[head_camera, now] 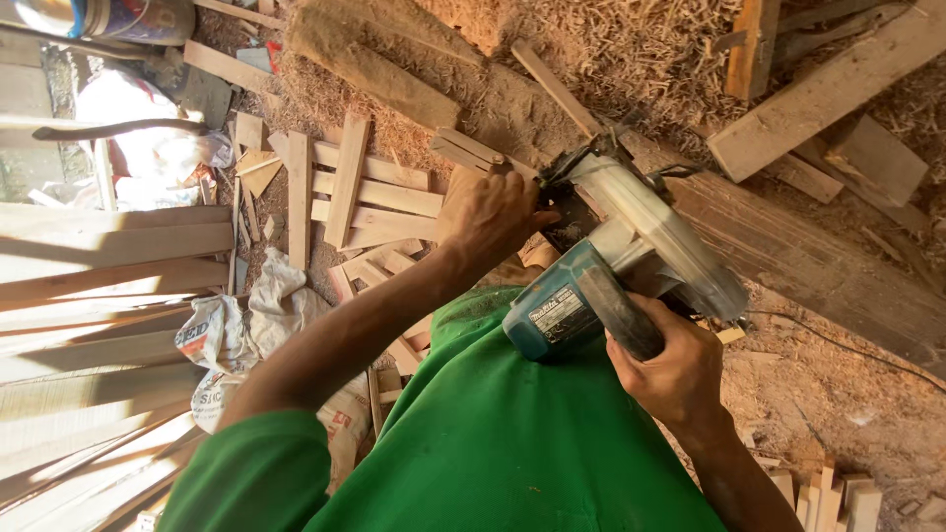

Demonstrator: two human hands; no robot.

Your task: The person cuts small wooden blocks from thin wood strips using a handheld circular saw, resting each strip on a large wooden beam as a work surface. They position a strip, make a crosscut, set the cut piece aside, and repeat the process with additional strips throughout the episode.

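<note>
Sawdust-covered workshop floor point(838, 394), strewn with offcuts and stacked slats point(365, 197). Item: teal circular saw point(611, 276), resting on a long dark plank point(808, 266). Right hand point(670, 369) closed around the saw's rear handle; left hand point(488, 217) wrapped on the front, just beside the blade guard. Risk, as judged: left fingers close to the blade; the trailing cord point(838, 340) could snag.
</note>
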